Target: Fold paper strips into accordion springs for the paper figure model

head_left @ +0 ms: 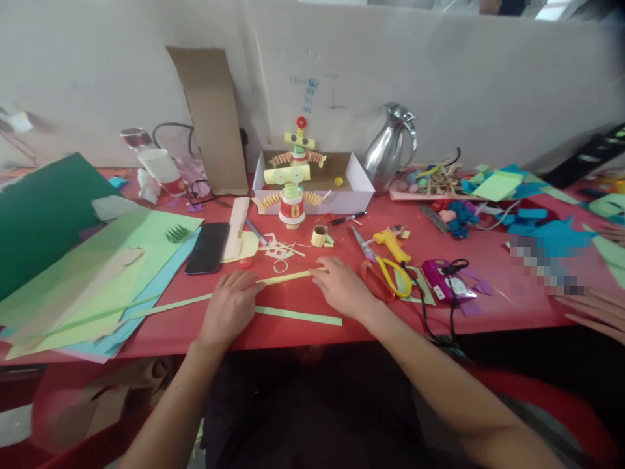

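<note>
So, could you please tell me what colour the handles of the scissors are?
The scissors have yellow and red handles, seen in the head view, right of the right hand.
</note>
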Tool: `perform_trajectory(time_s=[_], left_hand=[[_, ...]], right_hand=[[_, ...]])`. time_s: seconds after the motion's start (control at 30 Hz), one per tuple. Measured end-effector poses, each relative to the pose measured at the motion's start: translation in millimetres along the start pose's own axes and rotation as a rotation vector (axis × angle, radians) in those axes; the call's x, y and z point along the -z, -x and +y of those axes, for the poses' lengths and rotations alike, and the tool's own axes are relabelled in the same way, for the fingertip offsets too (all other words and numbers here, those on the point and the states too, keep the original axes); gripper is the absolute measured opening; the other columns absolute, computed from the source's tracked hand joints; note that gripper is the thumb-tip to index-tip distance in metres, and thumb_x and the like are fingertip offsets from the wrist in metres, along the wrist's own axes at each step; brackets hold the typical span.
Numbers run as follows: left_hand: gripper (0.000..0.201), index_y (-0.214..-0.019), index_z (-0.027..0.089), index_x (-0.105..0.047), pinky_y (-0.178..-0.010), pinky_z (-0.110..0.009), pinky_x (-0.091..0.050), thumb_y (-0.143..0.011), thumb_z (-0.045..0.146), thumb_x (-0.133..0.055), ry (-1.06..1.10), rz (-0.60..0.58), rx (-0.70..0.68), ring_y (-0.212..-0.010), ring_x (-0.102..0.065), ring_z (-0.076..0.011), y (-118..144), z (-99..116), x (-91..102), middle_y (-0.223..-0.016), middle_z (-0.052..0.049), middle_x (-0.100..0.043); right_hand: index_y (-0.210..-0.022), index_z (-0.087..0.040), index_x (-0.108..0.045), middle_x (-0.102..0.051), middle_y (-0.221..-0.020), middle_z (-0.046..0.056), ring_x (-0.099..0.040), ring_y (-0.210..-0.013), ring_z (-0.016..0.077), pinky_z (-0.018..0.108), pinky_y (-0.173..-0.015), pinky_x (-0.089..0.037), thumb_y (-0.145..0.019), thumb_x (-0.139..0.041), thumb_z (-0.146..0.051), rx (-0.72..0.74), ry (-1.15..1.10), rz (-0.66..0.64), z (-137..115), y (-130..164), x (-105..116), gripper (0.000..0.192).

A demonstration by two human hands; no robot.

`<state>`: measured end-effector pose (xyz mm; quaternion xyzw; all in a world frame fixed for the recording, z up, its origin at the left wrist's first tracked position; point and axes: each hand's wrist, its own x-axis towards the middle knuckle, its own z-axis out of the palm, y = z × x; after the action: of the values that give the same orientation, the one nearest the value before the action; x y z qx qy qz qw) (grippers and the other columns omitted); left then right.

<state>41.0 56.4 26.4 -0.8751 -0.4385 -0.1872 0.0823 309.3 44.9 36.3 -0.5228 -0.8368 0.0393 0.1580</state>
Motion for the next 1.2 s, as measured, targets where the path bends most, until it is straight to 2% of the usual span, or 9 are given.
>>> perform_trajectory(time_s=[0.13,0.23,0.33,0.57,0.67,0.8,0.93,1.1,1.2], left_hand=[[0.036,-0.102,0.018,-0.07,-0.088,-0.041,-0.048,-0.08,0.003,-0.044,0.052,-0.055,-0.006,-0.101,-0.06,-0.0275,-25.0,34.8,-4.5,-0.107,-0.011,-0.068],[0.031,-0.103,0.016,-0.068,-0.081,-0.042,-0.048,-0.083,0.009,-0.046,0.04,-0.115,0.037,-0.096,-0.06,-0.0293,-41.1,63.5,-11.6,-0.101,-0.013,-0.067],[0.027,-0.1,0.018,-0.068,-0.08,-0.042,-0.047,-0.085,0.014,-0.047,0.014,-0.106,0.085,-0.094,-0.06,-0.0288,-44.0,75.3,-12.5,-0.097,-0.012,-0.067],[0.027,-0.089,0.017,-0.07,-0.068,-0.036,-0.047,-0.088,0.016,-0.043,0.008,-0.133,0.236,-0.085,-0.064,-0.026,-30.9,48.6,4.8,-0.093,-0.01,-0.069],[0.027,-0.089,0.017,-0.07,-0.072,-0.036,-0.046,-0.086,0.016,-0.043,-0.016,-0.178,0.241,-0.082,-0.065,-0.0247,-30.2,42.7,9.3,-0.093,-0.009,-0.069],[0.026,-0.087,0.017,-0.069,-0.081,-0.038,-0.044,-0.086,0.016,-0.043,-0.077,-0.181,0.201,-0.083,-0.065,-0.0246,-34.2,44.4,9.2,-0.091,-0.008,-0.069],[0.024,-0.079,0.017,-0.066,-0.08,-0.038,-0.043,-0.086,0.016,-0.043,-0.128,-0.186,0.198,-0.078,-0.064,-0.0239,-39.0,45.3,7.6,-0.083,-0.008,-0.068],[0.027,-0.08,0.016,-0.066,-0.078,-0.038,-0.042,-0.091,0.018,-0.041,-0.148,-0.238,0.225,-0.077,-0.065,-0.0242,-45.4,45.5,10.4,-0.084,-0.009,-0.068],[0.023,-0.088,0.016,-0.068,-0.079,-0.038,-0.042,-0.089,0.017,-0.045,-0.119,-0.266,0.215,-0.089,-0.064,-0.0271,-57.3,53.0,12.0,-0.09,-0.011,-0.069]], right_hand=[[-0.123,-0.018,-0.064,-0.06,-0.112,0.012,-0.054,-0.103,0.0246,0.04,-0.09,-0.048,-0.099,-0.044,-0.027,0.011,0.043,-0.029,-3.4,2.1,2.4,0.032],[-0.128,-0.02,-0.061,-0.061,-0.11,0.011,-0.053,-0.102,0.0249,0.038,-0.086,-0.049,-0.098,-0.046,-0.029,0.018,0.064,-0.052,-6.5,3.0,5.4,0.034],[-0.129,-0.02,-0.06,-0.063,-0.106,0.011,-0.055,-0.098,0.0253,0.036,-0.081,-0.048,-0.098,-0.048,-0.03,0.02,0.097,-0.066,-9.7,3.8,7.4,0.035],[-0.097,-0.014,-0.072,-0.069,-0.094,0.011,-0.061,-0.091,0.0228,0.037,-0.091,-0.043,-0.102,-0.038,-0.03,-0.046,0.12,-0.058,-0.1,11.2,16.1,0.037],[-0.096,-0.014,-0.073,-0.07,-0.094,0.01,-0.063,-0.091,0.0215,0.036,-0.092,-0.041,-0.101,-0.04,-0.028,-0.05,0.124,-0.061,7.7,9.4,18.5,0.036],[-0.083,-0.014,-0.073,-0.071,-0.088,0.011,-0.063,-0.09,0.024,0.034,-0.083,-0.042,-0.096,-0.052,-0.027,-0.162,0.174,-0.1,22.8,-8.6,21.7,0.028],[-0.086,-0.018,-0.07,-0.073,-0.09,0.008,-0.062,-0.092,0.0235,0.03,-0.075,-0.04,-0.084,-0.068,-0.022,-0.213,0.053,-0.201,35.5,-30.5,24.0,0.005],[-0.082,-0.019,-0.066,-0.072,-0.092,0.007,-0.061,-0.094,0.0226,0.029,-0.075,-0.038,-0.084,-0.068,-0.02,-0.192,-0.002,-0.263,37.5,-32.9,22.6,0.003],[-0.085,-0.018,-0.064,-0.07,-0.091,0.008,-0.06,-0.094,0.0231,0.029,-0.074,-0.037,-0.086,-0.065,-0.018,-0.182,0.006,-0.256,33.3,-25.6,20.4,0.002]])
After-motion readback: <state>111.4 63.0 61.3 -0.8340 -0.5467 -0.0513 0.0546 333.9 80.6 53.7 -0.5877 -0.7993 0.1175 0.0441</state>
